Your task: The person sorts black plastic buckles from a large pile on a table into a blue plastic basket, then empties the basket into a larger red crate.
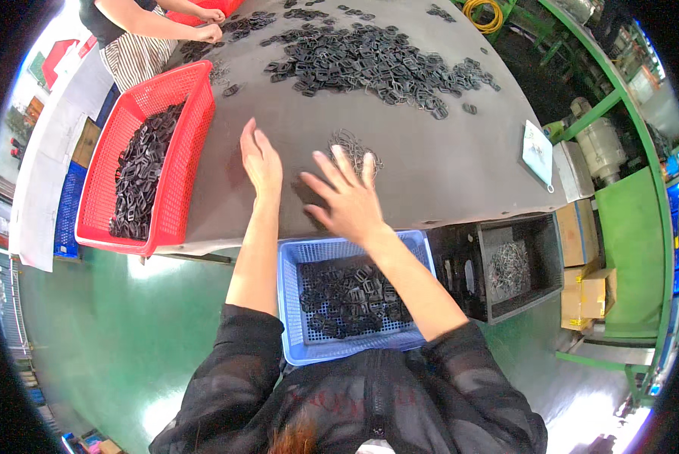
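My right hand is open, its fingers spread over the near part of the grey tabletop. Its fingertips reach a small heap of thin metal wire pieces and partly cover it. My left hand is open to the left, fingers stretched out and nothing visible in it. Below my forearms sits a blue plastic basket, holding loose black plastic buckles. Farther back on the table spreads a large pile of similar black buckles.
A red basket of black buckles stands at the table's left edge. At the right, a dark bin holds metal pieces. A light-blue pouch-like item lies near the right edge. Another person's hands work at the far left.
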The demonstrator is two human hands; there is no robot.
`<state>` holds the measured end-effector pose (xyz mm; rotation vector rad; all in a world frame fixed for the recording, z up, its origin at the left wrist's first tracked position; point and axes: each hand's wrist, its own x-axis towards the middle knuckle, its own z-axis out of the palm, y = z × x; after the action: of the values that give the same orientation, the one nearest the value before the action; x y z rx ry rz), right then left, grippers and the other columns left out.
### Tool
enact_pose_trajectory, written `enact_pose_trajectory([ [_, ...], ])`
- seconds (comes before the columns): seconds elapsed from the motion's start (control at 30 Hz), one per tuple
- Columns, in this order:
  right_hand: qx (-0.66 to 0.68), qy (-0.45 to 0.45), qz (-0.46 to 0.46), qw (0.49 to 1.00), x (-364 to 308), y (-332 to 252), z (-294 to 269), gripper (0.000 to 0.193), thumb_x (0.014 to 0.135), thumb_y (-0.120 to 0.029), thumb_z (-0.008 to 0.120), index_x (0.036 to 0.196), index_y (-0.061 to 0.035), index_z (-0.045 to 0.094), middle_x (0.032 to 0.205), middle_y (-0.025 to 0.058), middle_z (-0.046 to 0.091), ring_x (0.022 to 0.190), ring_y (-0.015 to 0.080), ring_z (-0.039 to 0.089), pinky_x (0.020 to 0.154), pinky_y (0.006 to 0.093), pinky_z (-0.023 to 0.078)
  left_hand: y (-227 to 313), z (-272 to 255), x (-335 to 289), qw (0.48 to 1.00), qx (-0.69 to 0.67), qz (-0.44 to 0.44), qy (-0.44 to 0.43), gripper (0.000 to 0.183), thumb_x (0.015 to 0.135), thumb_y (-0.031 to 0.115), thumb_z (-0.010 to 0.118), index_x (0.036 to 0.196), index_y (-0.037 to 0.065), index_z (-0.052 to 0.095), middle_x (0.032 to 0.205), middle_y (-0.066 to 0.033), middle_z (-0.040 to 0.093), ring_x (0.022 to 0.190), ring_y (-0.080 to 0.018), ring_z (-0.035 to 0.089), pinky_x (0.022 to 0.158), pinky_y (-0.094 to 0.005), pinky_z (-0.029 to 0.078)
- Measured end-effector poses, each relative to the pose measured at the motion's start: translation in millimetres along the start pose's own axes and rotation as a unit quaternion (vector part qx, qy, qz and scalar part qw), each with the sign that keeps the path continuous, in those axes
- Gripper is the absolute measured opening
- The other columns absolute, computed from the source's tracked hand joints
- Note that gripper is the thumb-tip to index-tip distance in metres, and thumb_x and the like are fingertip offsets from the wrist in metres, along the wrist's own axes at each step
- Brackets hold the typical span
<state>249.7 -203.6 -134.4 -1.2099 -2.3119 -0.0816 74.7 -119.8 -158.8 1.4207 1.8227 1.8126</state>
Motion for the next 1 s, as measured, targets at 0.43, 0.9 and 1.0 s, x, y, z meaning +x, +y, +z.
enact_pose_trajectory([
  [0.43,-0.191,-0.020,0.246,0.950,-62,191,-36,0.041,0.094,-0.028,0.035,0.131,-0.0153,0.045,0.139,0.0025,0.041,0.128,0.0267,0.036,0.104,0.0481,0.029,-12,-10,-1,0.999,-0.052,0.010,-0.012,0.027,0.095,0.013,0.040,0.113,0.000,0.055,0.113,-0.0136,0.060,0.108,-0.0228,0.055,0.095,-0.0326,0.040],
  [0.9,-0.078,0.198,0.403,0.890,-140,240,-133,0.032,0.088,-0.029,0.054,0.109,-0.0070,0.062,0.122,0.0142,0.053,0.117,0.0297,0.046,0.097,0.0374,0.036,36,82,-14,0.965,0.029,0.141,-0.217,0.023,0.091,0.012,0.047,0.109,0.002,0.056,0.110,-0.0169,0.058,0.103,-0.0320,0.056,0.089,-0.0382,0.044],
  [1.0,-0.054,0.132,0.355,0.924,-69,304,-74,0.058,0.085,-0.043,0.054,0.131,-0.0094,0.044,0.130,0.0198,0.045,0.125,0.0323,0.038,0.104,0.0419,0.028,46,117,-10,0.963,0.028,0.124,-0.237,0.026,0.091,0.014,0.048,0.113,0.002,0.054,0.113,-0.0174,0.057,0.104,-0.0323,0.056,0.089,-0.0381,0.044],
])
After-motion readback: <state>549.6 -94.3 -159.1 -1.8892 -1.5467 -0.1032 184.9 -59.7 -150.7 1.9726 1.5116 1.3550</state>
